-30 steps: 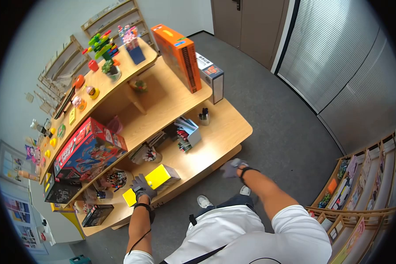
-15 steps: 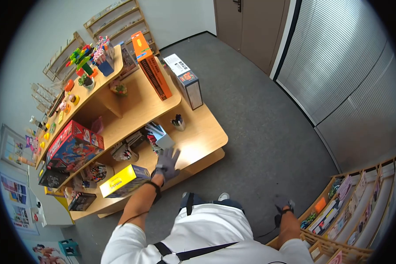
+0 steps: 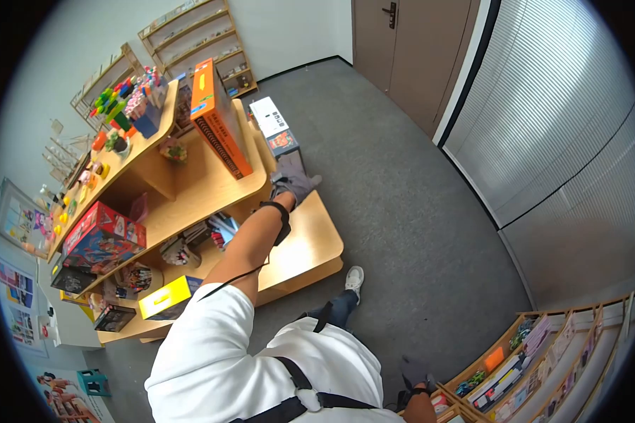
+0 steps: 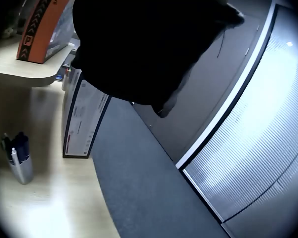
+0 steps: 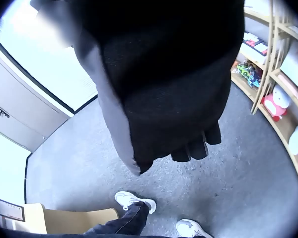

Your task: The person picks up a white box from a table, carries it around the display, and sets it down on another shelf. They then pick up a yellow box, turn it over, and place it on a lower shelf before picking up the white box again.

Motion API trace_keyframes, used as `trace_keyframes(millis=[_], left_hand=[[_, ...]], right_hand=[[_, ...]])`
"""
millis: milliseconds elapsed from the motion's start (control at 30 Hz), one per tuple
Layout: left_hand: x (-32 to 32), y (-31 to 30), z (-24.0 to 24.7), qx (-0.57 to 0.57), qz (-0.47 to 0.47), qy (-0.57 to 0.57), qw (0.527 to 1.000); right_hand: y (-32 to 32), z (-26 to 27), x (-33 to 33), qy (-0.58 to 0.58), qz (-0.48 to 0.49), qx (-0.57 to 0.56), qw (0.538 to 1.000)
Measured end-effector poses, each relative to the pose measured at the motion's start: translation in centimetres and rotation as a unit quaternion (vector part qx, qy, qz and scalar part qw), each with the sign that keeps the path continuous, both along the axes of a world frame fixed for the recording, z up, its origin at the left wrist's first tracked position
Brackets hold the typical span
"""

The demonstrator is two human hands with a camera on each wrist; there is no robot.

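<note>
My gloved left hand (image 3: 294,180) reaches to the far end of the wooden shelf unit, its thumb sticking out to the right. It overlaps the near end of a white and dark box (image 3: 267,116) standing on the lower shelf. In the left wrist view the dark back of the hand hides the upper part of that box (image 4: 84,121). My right hand (image 5: 174,99), also gloved, hangs low over the grey floor with loosely bent fingers (image 5: 196,148) and holds nothing. In the head view it is at the bottom right.
A tall orange box (image 3: 219,123) stands on the shelf above. A pen cup (image 4: 21,166) sits on the lower shelf, and a yellow box (image 3: 166,299) lies farther left. Behind the right arm is a low book rack (image 3: 536,356). Grey floor (image 3: 402,233) stretches toward the brown door (image 3: 416,63).
My left hand has left the yellow box and moved along the shelf to the white and dark box. The right arm has swung back and down. My body has turned and shifted.
</note>
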State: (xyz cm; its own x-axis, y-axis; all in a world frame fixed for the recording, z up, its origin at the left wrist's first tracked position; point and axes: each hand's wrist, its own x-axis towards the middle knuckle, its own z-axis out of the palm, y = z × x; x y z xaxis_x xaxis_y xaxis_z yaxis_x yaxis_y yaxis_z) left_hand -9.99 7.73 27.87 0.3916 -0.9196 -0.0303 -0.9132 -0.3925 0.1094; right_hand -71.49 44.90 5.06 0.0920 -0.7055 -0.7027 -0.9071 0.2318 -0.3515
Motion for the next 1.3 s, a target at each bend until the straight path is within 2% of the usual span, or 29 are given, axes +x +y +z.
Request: trace_keyframes(millis=[67,100,167,200,300,367,433,567,667,767,833,900,967,1033,1133,1200,1300], left_hand=[[1.4,-4.1,-0.6,-0.062,0.091,0.000,0.994],[2.4,-6.4,-1.3,-0.063,0.095,0.008,0.993],[4.2,-10.8,-3.4,-0.121,0.207,-0.054,0.969],[4.8,-12.1,-3.3,-0.118,0.214,-0.045,0.969],[6.6,-14.6,-0.2,-0.022,0.316,0.111,0.942],[8.2,-16.4,-1.8,-0.006,0.341,0.098,0.935],[9.4,-17.9,-3.6,0.024,0.369,0.059,0.927],[11.0,-18.7,-4.7,-0.027,0.392,0.128,0.911],[11.0,-19.2,-4.3,0.009,0.402,0.104,0.910],[12.5,-19.5,-6.3,0.004,0.423,0.113,0.899],[13.8,-19.3,-8.8,-0.032,0.451,0.157,0.878],[11.2,-18.8,-6.1,-0.005,0.437,0.126,0.891],[8.0,-18.3,-3.2,0.038,0.406,0.079,0.910],[6.9,-17.8,-3.6,0.047,0.406,0.069,0.910],[6.0,-16.0,-4.8,0.068,0.400,0.048,0.913],[5.8,-14.9,-6.6,0.036,0.390,0.067,0.918],[3.5,-12.7,-6.4,0.020,0.380,0.072,0.922]], right_hand=[[-0.9,-0.7,-1.4,0.007,-0.011,0.001,1.000],[-1.4,-1.3,-2.4,0.007,-0.023,0.004,1.000],[-3.8,-1.4,-4.0,0.029,-0.034,0.005,0.999],[-5.3,-1.3,-4.9,0.041,-0.048,0.007,0.998],[-11.1,-2.4,-7.9,0.038,-0.082,0.018,0.996],[-15.5,-2.4,-8.8,-0.010,-0.140,0.036,0.989],[-21.0,-1.5,-8.4,-0.005,-0.129,0.014,0.992],[-32.6,1.8,-3.8,-0.017,-0.083,-0.042,0.995],[-38.7,1.7,-1.3,-0.070,-0.094,-0.079,0.990],[-43.4,0.7,0.4,-0.068,0.085,-0.145,0.983],[-46.0,1.5,1.7,-0.090,0.080,-0.119,0.986],[-46.9,2.5,2.7,-0.126,0.065,-0.064,0.988],[-47.6,2.2,2.2,-0.110,0.086,-0.049,0.989],[-48.2,1.9,1.1,-0.076,0.127,-0.036,0.988],[-47.3,0.0,-2.0,-0.084,0.129,-0.038,0.987],[-47.1,-2.3,-4.8,-0.088,0.132,-0.042,0.986],[-46.6,-6.7,-9.0,-0.043,0.287,-0.029,0.956]])
